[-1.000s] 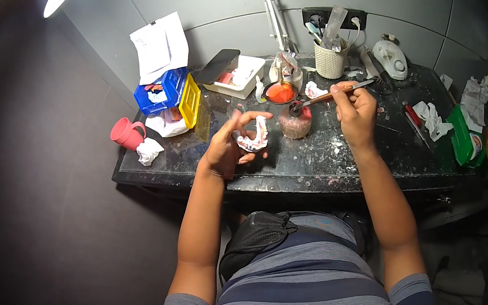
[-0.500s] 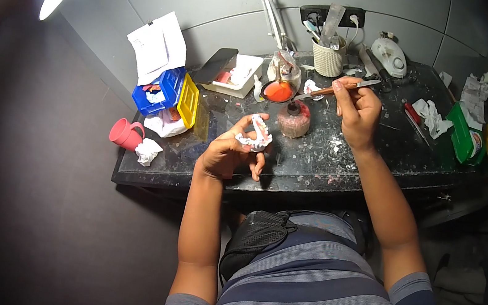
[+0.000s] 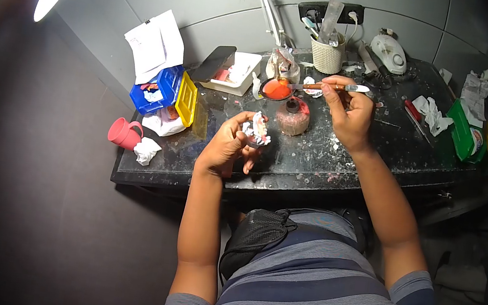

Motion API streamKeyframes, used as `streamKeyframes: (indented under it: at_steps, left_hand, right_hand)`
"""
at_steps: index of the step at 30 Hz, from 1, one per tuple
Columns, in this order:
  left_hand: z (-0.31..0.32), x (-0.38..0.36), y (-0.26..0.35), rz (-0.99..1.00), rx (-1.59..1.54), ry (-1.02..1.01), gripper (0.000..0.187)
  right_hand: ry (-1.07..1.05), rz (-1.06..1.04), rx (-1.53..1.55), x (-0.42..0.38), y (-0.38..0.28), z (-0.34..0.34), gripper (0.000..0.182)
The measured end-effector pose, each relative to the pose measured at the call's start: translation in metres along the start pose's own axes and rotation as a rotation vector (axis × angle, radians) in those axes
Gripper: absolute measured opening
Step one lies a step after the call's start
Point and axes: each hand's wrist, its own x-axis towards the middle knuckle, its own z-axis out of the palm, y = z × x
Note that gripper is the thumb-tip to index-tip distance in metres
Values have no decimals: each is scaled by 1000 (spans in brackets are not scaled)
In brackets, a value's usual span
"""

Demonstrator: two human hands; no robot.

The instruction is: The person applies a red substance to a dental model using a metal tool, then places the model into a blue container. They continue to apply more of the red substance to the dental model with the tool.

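Observation:
My left hand [image 3: 225,145] is closed on a dental model [image 3: 257,130] with white teeth and pink parts, held above the front of the black desk. Between the fingers of my right hand [image 3: 350,112] is a spatula [image 3: 334,88] with a brown handle. One end of the spatula reaches the edge of a round dish of red-orange material [image 3: 277,89]; the other, a pale blade, points right. Just below the dish stands a round pinkish burner bottle [image 3: 293,117] with a dark top, between my two hands.
On the desk [image 3: 204,166], a pink mug [image 3: 125,134], blue box [image 3: 159,92], yellow box [image 3: 186,101] and white container [image 3: 239,76] stand left. Behind are a woven cup [image 3: 327,57] and white device [image 3: 389,54]. Crumpled tissue [image 3: 431,115] and a green box [image 3: 464,133] lie right.
The spatula has moved left and levelled out, its tip now at the red dish. My left hand has turned the dental model, so its teeth show from another side.

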Motion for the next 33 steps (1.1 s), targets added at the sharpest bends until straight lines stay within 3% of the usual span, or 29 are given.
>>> streamKeyframes:
  at_steps: [2,4,8,10,13,17,19,22,26,28,33]
  left_hand:
    - [-2,2,-1,16,16,39,105]
    - [-12,4,-3,-26,-88,-24,92]
    - [-5,3,-4,5,-58,75,95]
    - [-10,4,-6,40,-122,11,85]
    - [-12,3,-5,6,-72,73,80]
    - [-11,4,-3,-17,-64,120,84]
    - [-11,5,-5,38,-19,112,69]
    - [-13,6,-9,70,-31,87,62]
    - [-14,6,-7,55,13,92,70]
    - [-13,6,-4,13,47,92,92]
    - [-11,4,-3,19,28,102,89]
  right_hand:
    - [12,7,37,0,-2,1,11]
    - [24,14,73,0,-1,1,11]
    - [-5,10,19,-1,-1,-1,12]
    - [-13,37,22,-1,-2,-1,11]
    - [2,-18,33,-1,-1,3,11]
    - [15,-14,49,-1,-2,1,11]
    - [18,6,53,-1,-6,-1,11]
    - [-29,18,84,-6,-12,0,10]
    - [-162,-137,2,-13,-16,14,8]
    - [-182,-179,-45,-15,-18,17,7]
    - [-254,-164,-31,-18,-19,21,7]
